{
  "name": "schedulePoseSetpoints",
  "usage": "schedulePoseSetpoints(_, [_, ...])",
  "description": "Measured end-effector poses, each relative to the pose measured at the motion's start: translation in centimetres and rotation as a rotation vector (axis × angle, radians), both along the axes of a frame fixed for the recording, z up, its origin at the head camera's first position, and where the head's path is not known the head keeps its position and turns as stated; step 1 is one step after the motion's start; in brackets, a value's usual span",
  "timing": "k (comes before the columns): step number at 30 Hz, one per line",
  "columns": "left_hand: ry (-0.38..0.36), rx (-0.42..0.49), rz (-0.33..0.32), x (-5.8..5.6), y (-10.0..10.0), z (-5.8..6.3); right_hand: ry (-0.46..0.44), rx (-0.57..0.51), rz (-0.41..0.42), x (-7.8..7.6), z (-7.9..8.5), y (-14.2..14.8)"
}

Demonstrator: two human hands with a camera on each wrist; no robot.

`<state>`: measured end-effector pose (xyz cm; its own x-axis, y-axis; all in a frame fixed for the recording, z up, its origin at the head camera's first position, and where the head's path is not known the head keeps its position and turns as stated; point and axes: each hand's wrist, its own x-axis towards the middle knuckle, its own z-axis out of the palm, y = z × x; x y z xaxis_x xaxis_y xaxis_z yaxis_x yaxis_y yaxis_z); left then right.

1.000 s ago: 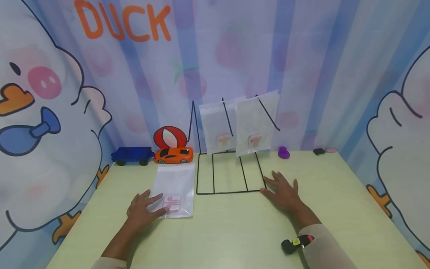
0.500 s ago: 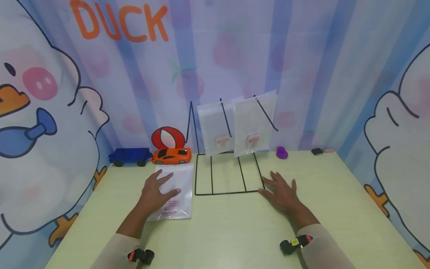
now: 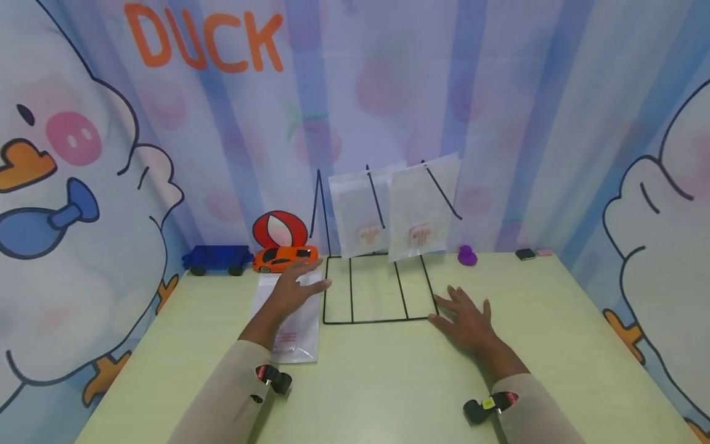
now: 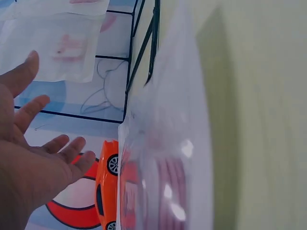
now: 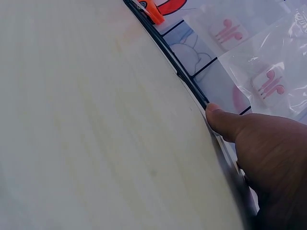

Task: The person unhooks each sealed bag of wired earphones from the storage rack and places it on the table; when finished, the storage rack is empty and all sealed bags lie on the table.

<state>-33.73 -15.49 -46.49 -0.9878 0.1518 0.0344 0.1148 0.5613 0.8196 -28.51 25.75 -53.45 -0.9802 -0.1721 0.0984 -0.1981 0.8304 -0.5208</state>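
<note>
The flat white plastic bag (image 3: 305, 327) holding pink earphones (image 3: 287, 338) lies below and on the near side of the left grip (image 3: 288, 293), the closer one, its long axis running front to back. That grip is spread, empty; the right grip (image 3: 466, 317), fingers extended, touches the black wire rack (image 3: 377, 320). Compared with half a second ago, the left grip reaches farther, toward the orange toy car (image 3: 274, 258).

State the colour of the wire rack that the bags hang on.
Black; the wire rack shows best in the head view.
</note>
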Motion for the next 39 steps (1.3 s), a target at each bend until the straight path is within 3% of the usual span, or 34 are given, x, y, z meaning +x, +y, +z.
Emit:
schedulePoseSetpoints(8, [-0.011,0.139,-0.058,-2.6,2.8,0.2,-0.01,-0.016,-0.004,0.0,0.4,0.1])
schedulePoseSetpoints(16, [0.017,0.108,-0.091,-3.9,4.9,0.7,-0.006,-0.012,-0.003,0.0,0.6,0.0])
schedulePoseSetpoints(19, [0.003,0.115,-0.085,-4.4,5.7,0.9,-0.014,-0.007,-0.006,0.0,0.6,0.0])
schedulePoseSetpoints(27, [0.006,0.234,-0.099,-5.1,7.5,1.3,-0.033,-0.008,-0.015,0.1,0.5,-0.2])
schedulePoseSetpoints(39, [-0.049,0.283,-0.085,-5.8,9.0,1.7,-0.02,0.002,-0.019,0.0,0.5,-0.2])
